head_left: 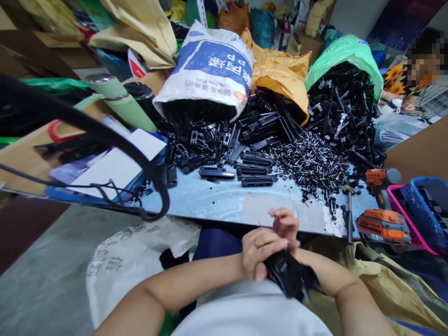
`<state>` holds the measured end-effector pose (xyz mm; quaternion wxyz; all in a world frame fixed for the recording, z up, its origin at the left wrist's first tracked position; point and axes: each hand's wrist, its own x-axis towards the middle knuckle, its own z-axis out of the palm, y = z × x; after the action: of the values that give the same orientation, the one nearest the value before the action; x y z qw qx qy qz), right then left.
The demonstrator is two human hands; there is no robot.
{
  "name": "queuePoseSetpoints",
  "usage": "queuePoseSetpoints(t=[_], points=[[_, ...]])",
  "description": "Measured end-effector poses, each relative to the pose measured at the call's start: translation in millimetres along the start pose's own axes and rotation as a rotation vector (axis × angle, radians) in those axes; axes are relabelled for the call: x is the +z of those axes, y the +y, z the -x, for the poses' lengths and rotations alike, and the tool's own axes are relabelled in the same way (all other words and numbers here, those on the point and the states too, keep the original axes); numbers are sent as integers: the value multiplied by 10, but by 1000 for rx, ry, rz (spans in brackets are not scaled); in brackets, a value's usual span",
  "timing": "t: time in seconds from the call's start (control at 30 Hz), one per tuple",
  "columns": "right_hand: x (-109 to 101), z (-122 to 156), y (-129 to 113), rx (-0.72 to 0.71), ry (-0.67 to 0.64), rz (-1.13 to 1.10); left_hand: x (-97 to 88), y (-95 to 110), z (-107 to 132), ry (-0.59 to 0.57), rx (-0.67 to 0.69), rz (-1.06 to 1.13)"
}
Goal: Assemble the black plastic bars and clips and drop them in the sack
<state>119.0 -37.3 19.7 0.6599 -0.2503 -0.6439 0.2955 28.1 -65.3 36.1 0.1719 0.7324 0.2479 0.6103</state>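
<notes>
Left hand (261, 252) and right hand (285, 226) clasped together, fingers curled around black plastic part (290, 275), just below table edge (210, 205).

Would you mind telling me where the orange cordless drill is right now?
In the head view, the orange cordless drill lies at the right end of the blue table, just left of the pink basket and right of the pile of small black parts.
</notes>
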Motion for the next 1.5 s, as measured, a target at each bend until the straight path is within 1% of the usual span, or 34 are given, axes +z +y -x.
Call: queuePoseSetpoints(t=[0.03, 0.07, 0.1, 0.13, 0.17, 0.2, 0.27, 0.33, 0.4, 0.47, 0.53, 0.6, 0.67, 0.73, 0.77, 0.8, 0.87, 0.9, 0.93, 0.97, 1.0, 1.03, 1.07, 1.1, 1.13, 1.17, 1.2, 1.23, 1.3, 1.33, 1.37, 1.4, 1.43, 1.5], points=[[1, -16, 159, 19, 6, 93, -5, -110, 13, 5, 48, -90], [-33, -73, 328, 15, -49, 175, -22, -239, 23, 20, 95, -201], [-98, -170, 506, -5, -143, 254, -47, -381, 33, 22, 148, -348], [-183, -303, 686, -58, -255, 350, -77, -528, 46, 1, 180, -505], [-280, -466, 865, -121, -333, 462, -106, -673, 64, -42, 184, -639], [-378, -648, 1036, -144, -389, 572, -130, -809, 89, -109, 190, -738], [-537, -1038, 1343, -96, -495, 784, -155, -1032, 149, -260, 203, -849], [-605, -1399, 1588, -15, -591, 981, -145, -1181, 193, -397, 174, -891], [-578, -1683, 1774, 54, -663, 1149, -122, -1271, 173, -504, 40, -912], [-498, -1874, 1913, 111, -712, 1258, -132, -1337, 60, -550, -153, -914], [-419, -1990, 2006, 168, -748, 1300, -221, -1419, -136, -511, -348, -907], [-373, -2061, 2042, 178, -782, 1271, -407, -1541, -370, -406, -567, -938], [-358, -2107, 2010, 113, -810, 1161, -647, -1703, -581, -317, -802, -1018], [-350, -2124, 1909, 68, -807, 986, -863, -1878, -722, -265, -983, -1087], [-343, -2117, 1838, 96, -789, 883, -940, -1957, -760, -271, -1067, -1100], [-333, -2096, 1758, 161, -765, 774, -991, -2022, -778, -277, -1129, -1106], [-313, -2014, 1583, 369, -711, 534, -1030, -2101, -769, -264, -1173, -1110], [-310, -1957, 1491, 480, -682, 419, -1031, -2110, -751, -227, -1149, -1105], [-316, -1893, 1395, 575, -654, 321, -1029, -2098, -730, -163, -1101, -1091], [-335, -1825, 1296, 642, -630, 248, -1028, -2067, -707, -78, -1033, -1060], [-368, -1753, 1192, 676, -612, 208, -1032, -2014, -682, 21, -948, -1010], [-415, -1679, 1086, 672, -604, 212, -1037, -1941, -654, 123, -851, -943], [-474, -1600, 980, 631, -607, 261, -1039, -1846, -620, 215, -753, -866], [-541, -1513, 881, 556, -619, 345, -1032, -1733, -578, 276, -662, -783], [-611, -1413, 792, 458, -638, 452, -1009, -1604, -522, 290, -582, -700], [-678, -1296, 717, 350, -657, 575, -967, -1466, -453, 248, -517, -615], [-740, -1158, 659, 251, -678, 701, -904, -1329, -367, 139, -469, -531], [-793, -1000, 616, 173, -705, 818, -824, -1203, -269, -22, -427, -445], [-872, -644, 563, 86, -792, 1001, -640, -1023, -52, -407, -375, -308], [-902, -465, 544, 64, -849, 1063, -554, -980, 52, -560, -387, -302], [-929, -300, 524, 41, -908, 1098, -483, -969, 142, -662, -418, -345], [-954, -161, 502, 19, -960, 1112, -432, -983, 212, -717, -454, -402], [-978, -56, 478, 4, -997, 1109, -403, -1012, 259, -729, -490, -462], [-1010, 43, 428, 34, -1022, 1077, -392, -1071, 286, -669, -529, -499]])
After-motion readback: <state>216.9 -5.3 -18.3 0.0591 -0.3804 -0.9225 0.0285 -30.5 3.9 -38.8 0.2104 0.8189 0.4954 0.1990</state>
